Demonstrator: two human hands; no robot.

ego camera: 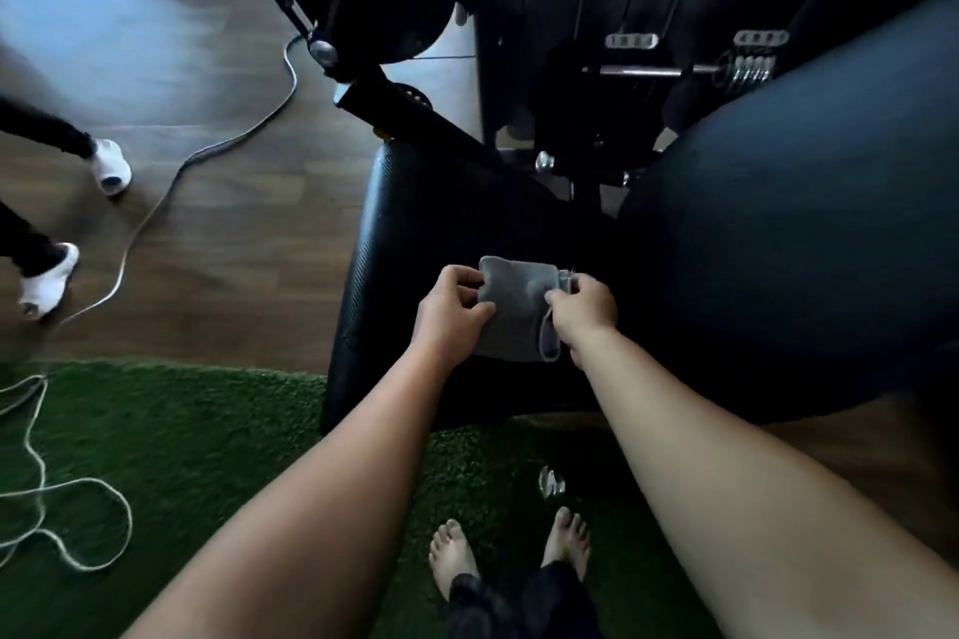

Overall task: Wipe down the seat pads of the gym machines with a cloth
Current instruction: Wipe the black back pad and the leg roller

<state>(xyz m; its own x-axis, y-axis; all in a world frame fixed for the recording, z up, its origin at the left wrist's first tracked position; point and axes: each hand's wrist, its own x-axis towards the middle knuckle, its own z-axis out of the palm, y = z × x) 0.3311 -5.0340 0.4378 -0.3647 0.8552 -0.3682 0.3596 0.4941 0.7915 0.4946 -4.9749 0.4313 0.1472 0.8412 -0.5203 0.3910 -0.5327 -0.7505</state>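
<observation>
The folded grey cloth (519, 311), long side running front to back, sits low over the seat pad (399, 244) toward its near edge, pinched at opposite sides by the left hand (450, 314) and right hand (585, 309).

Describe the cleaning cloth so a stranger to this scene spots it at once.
Find the black padded seat pad beyond the green turf mat. Over it, the left hand and right hand pinch a small folded grey fabric cloth between them. It is the only pale, soft thing against the black padding.
</observation>
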